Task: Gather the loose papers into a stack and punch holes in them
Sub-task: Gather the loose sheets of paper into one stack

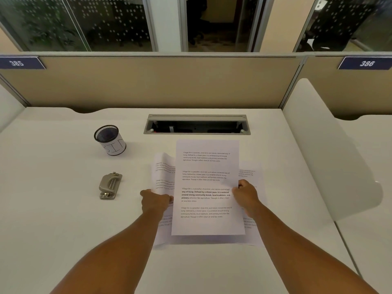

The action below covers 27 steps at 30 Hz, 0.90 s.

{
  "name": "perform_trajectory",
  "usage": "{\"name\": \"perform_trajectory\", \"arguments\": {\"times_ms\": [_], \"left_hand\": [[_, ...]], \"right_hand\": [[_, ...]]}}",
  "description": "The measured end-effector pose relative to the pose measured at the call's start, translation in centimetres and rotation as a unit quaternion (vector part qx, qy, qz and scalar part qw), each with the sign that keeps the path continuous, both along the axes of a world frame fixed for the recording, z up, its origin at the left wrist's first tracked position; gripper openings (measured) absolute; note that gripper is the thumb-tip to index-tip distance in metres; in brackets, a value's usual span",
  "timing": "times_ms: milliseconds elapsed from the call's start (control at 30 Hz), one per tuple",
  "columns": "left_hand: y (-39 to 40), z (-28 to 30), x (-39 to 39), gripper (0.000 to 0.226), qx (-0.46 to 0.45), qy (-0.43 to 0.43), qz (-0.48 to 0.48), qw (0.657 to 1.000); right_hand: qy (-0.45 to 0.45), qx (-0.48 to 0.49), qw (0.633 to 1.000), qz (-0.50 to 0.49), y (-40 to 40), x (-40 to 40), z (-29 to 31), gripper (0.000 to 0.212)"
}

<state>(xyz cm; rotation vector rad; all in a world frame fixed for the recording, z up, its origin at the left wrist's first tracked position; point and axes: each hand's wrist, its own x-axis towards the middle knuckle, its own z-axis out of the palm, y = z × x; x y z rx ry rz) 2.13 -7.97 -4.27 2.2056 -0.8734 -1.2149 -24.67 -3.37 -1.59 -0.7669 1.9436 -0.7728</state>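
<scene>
Printed white papers [206,183] sit in the middle of the white desk [63,209]. The top sheet is raised and held at both side edges. My left hand [156,201] grips the left edge together with a curled sheet [163,172] beneath. My right hand [246,195] pinches the right edge. Another sheet [251,232] lies flat underneath, sticking out to the right. A grey metal hole punch [110,185] rests on the desk left of the papers, apart from both hands.
A black mesh pen cup [110,140] with a white label stands at the back left. An open cable tray slot [197,125] lies behind the papers. Beige partition walls [161,81] close the back, and a white side divider [331,155] stands on the right.
</scene>
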Motion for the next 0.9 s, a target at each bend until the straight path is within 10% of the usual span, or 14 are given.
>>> {"name": "perform_trajectory", "arguments": {"times_ms": [367, 900], "left_hand": [[-0.2, 0.6, 1.3, 0.022, -0.122, 0.01, -0.061, 0.991], [0.2, 2.6, 2.3, 0.023, -0.124, 0.194, -0.177, 0.957]], "right_hand": [[-0.053, 0.018, 0.998, 0.014, -0.8, 0.8, 0.4, 0.026], [-0.088, -0.005, 0.996, -0.013, -1.6, 2.7, 1.0, 0.012]]}}
